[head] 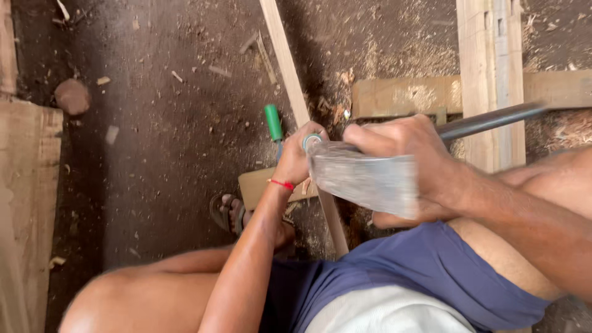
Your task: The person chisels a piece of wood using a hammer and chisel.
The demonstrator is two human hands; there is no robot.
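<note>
My left hand (299,157), with a red thread at the wrist, is closed around a long thin wooden strip (285,55) that runs from the top of the view down between my knees. A green-handled tool (272,122) sticks out just behind this hand; whether the hand holds it too is unclear. My right hand (404,148) grips a hatchet by its dark handle (493,120). The hatchet's flat metal blade (364,179) is blurred and sits right beside my left hand, over the strip.
I squat on a dirt floor strewn with chips and sawdust. A sandalled foot (231,213) rests by a small wooden block (259,185). Jointed timber pieces (487,74) lie at the upper right, a wide plank (28,203) along the left edge, a round lump (73,96) nearby.
</note>
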